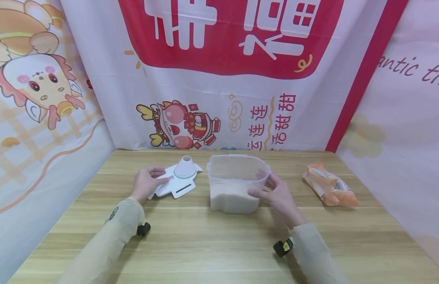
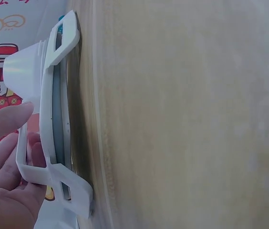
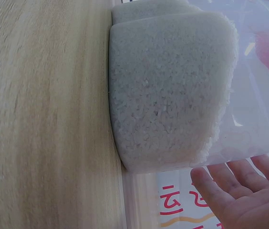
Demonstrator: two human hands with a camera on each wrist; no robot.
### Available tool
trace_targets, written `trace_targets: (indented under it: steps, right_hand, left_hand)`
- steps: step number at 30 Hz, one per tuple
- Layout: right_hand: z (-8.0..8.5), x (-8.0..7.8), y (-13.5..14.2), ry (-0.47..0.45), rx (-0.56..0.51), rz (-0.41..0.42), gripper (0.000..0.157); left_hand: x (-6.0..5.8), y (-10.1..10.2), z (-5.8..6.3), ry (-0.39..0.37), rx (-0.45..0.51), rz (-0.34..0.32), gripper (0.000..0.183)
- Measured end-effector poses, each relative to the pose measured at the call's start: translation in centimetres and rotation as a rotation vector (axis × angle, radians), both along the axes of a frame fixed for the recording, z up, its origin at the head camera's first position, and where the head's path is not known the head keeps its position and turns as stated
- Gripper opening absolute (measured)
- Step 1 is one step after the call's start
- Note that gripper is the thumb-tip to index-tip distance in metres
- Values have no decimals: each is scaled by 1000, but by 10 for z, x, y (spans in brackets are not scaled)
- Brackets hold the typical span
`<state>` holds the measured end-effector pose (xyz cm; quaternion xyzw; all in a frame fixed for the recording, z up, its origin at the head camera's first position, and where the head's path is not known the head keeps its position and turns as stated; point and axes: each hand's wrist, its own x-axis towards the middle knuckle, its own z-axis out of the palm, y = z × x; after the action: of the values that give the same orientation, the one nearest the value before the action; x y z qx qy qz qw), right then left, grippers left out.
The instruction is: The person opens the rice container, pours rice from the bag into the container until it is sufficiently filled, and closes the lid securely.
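Note:
A white plastic lid [image 1: 170, 185] with a cone-shaped cap [image 1: 185, 169] lies on the table, left of centre. My left hand [image 1: 146, 183] grips its left end; in the left wrist view, the thumb is near the cap and the fingers [image 2: 10, 167] reach behind a raised flap of the lid [image 2: 48, 119]. To the right stands a clear plastic container [image 1: 237, 167], upright, uncovered and partly filled with rice [image 3: 172, 90]. Around the container's right end, my right hand [image 1: 278, 195] holds it, thumb on the near side and fingers on the far side.
An orange and clear plastic bag [image 1: 331, 187], crumpled, lies on the right of the wooden table [image 1: 212, 244]. Behind the table hangs a red and white printed cloth [image 1: 219, 102], with more printed cloth at both sides.

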<state>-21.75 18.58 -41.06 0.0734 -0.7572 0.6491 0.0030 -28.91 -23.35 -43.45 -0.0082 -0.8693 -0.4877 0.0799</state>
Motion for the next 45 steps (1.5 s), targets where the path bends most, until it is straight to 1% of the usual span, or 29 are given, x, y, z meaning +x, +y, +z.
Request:
trace_targets:
  steps: [5, 10, 15, 22, 30, 37, 45]
  right_hand:
    - [-1, 0, 0, -1, 11, -9, 86]
    - [-1, 0, -1, -7, 10, -13, 86]
    - [-1, -1, 0, -8, 14, -17, 87]
    - [0, 1, -1, -11, 20, -16, 87]
    - [2, 2, -1, -15, 25, -15, 87]
    - [2, 1, -1, -18, 31, -18, 87]
    - [2, 1, -1, -17, 28, -15, 86]
  left_hand:
    - [-1, -1, -2, -5, -13, 7, 42]
    - [-3, -2, -5, -8, -2, 18, 41]
    - [-4, -2, -6, 5, 14, 48, 39]
    - [-4, -8, -8, 14, 33, 85, 38]
    - [2, -7, 1, 26, 35, 119, 37]
    - [6, -2, 10, 26, 74, 151, 36]
    - [10, 7, 20, 28, 122, 183, 39]
